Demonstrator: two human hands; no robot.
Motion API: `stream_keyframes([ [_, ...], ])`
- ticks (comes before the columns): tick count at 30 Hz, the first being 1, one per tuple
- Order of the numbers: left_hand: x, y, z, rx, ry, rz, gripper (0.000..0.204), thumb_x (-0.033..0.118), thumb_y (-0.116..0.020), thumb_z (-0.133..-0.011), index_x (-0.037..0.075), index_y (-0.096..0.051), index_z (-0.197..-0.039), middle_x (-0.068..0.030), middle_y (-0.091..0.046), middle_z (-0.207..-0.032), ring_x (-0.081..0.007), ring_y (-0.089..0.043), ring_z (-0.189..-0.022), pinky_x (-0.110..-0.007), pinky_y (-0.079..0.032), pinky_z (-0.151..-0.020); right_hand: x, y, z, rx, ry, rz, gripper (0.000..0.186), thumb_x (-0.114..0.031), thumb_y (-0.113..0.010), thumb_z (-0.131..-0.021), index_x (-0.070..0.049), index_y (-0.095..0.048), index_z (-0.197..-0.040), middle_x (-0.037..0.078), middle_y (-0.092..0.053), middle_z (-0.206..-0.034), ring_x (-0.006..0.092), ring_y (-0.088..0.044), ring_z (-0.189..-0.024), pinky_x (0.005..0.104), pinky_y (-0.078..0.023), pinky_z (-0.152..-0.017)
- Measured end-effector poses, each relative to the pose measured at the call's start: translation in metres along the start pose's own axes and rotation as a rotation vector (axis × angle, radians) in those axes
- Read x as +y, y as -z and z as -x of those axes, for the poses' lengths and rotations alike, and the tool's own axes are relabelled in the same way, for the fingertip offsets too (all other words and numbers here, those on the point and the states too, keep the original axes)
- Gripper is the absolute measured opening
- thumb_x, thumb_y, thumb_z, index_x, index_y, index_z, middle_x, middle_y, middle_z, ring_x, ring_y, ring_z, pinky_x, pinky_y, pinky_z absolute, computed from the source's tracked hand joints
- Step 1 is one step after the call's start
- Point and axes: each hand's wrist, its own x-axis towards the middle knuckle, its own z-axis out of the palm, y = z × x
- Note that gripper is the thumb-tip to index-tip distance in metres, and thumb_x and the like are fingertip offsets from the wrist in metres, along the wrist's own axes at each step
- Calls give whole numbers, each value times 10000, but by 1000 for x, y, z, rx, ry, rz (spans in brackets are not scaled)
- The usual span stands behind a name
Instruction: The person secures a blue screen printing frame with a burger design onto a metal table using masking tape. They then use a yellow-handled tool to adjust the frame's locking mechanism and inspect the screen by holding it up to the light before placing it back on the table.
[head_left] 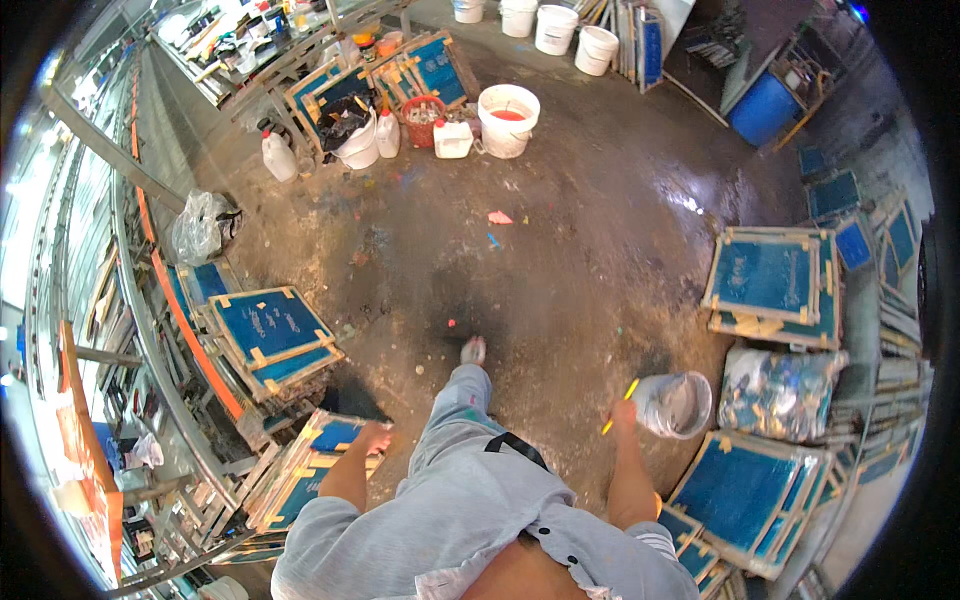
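My right hand (622, 412) is closed on a slim yellow stick (631, 390) at the lower right, just left of a grey bucket (672, 405). My left hand (376, 438) hangs at the lower left with loosely bent fingers and nothing visible in it, over or beside leaning blue screens in wooden frames (310, 470). My foot (473, 349) is on the stained concrete floor (520, 280).
Framed screens (273, 337) line the left beside metal rails (135, 270); more stacks (762, 280) and a bagged bundle (775, 395) line the right. A white bucket (508, 130), jugs (278, 155) and boards (420, 75) stand ahead, a blue barrel (762, 108) back right.
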Motion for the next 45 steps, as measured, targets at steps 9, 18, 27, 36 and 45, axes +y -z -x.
stream_keyframes([
  [9,295,21,-68,429,-470,-1051,165,261,-608,-807,127,-678,-871,-109,-675,-734,-269,-676,-726,-403,-510,-609,-350,-201,-154,-441,129,-196,168,-177,-632,-887,-24,-612,-820,49,-584,-645,176,-582,-525,337,-515,-529],
  [18,740,-78,106,76,-908,-155,591,498,-355,-1025,33,-485,-1366,-106,-596,-1272,-252,-573,-1139,-397,-481,-919,-582,-382,-156,-1434,21,-160,235,-240,-608,-941,-26,-619,-845,86,-670,-748,187,-666,-701,325,-528,-697],
  [27,879,20,50,136,-937,1225,474,396,-402,-1030,6,-508,-1276,-87,-640,-811,-273,-647,-868,-473,-497,-910,-767,-565,-340,-1576,335,461,390,-233,-647,-932,-11,-597,-1249,72,-682,-1048,152,-639,-976,304,-492,-884],
  [36,819,52,-3,810,-140,847,246,243,-486,-1008,28,-597,-1051,-45,-568,-756,-134,-560,-683,-333,-523,-652,-950,-808,-689,-710,590,404,147,-92,-588,-875,-18,-655,-982,34,-679,-803,114,-632,-732,262,-496,-654],
  [45,820,-63,-27,705,-31,235,247,203,-573,-937,-1,-664,-1041,-113,-686,-882,-216,-613,-806,-358,-480,-706,-913,-969,-864,-614,766,1003,211,-228,-573,-857,-79,-701,-934,154,-712,-842,320,-689,-833,413,-529,-774],
])
